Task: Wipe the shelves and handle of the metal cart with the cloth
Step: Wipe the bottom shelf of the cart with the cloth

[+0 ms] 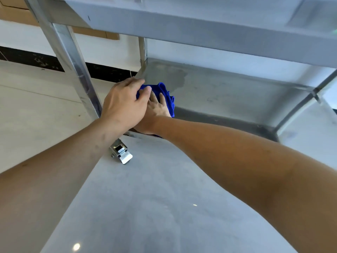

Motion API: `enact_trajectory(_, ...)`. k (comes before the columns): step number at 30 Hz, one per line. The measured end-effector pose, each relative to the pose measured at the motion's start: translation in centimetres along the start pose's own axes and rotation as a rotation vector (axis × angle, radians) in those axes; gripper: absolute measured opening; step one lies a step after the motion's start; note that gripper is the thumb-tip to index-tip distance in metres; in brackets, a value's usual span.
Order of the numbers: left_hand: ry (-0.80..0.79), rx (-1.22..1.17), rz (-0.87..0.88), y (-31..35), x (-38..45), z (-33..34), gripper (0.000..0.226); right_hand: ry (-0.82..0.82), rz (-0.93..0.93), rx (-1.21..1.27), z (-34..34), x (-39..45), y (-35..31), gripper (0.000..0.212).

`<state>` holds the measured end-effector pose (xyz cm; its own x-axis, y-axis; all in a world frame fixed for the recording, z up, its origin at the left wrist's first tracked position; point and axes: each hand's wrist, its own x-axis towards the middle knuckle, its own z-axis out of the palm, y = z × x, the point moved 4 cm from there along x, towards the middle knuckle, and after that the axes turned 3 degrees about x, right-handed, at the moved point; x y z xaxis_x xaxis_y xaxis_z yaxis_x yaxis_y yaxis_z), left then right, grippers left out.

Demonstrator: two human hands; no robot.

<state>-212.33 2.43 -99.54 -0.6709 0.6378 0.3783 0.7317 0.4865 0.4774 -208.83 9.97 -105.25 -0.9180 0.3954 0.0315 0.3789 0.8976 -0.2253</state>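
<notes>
Right hand (155, 110): fingers straight, pressed flat on the blue cloth (165, 92). Left hand (125, 105) lies over the right one, fingers loosely bent, tips touching the cloth's near-left part; can't tell if it actually grips. Cloth sits bunched on the lower shelf (228, 95) of the metal cart (209, 30), at the shelf's front-left corner, just beside the upright post (76, 66). Damp-looking patch on the shelf behind the cloth. Caster brake (122, 154) shows below the corner, on the pale floor (36, 106).

2 bare forearms, no sleeves in view; left hand (122, 105), right hand (155, 114) bare, ungloved.
</notes>
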Motion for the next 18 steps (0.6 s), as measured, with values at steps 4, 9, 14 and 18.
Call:
enact_trajectory(4, -0.052, -0.030, -0.005, 2.3, -0.3, 1.8, 0.045, 0.004, 0.026, 0.016, -0.4, -2.0, 2.6, 0.080)
enact_trajectory(9, -0.072, -0.079, 0.114, 6.1, -0.8, 4.1, 0.045, 0.025, 0.134, -0.020, -1.4, -4.1, 9.4, 0.070)
enact_trajectory(14, -0.121, -0.036, 0.176, 8.5, -1.5, 6.7, 0.051, 0.027, 0.338, -0.072, -3.3, -6.5, 17.3, 0.078)
enact_trajectory(18, -0.152, -0.020, 0.193, 9.6, -2.1, 8.6, 0.062, 0.042, 0.432, -0.095, -4.6, -8.5, 22.3, 0.078)
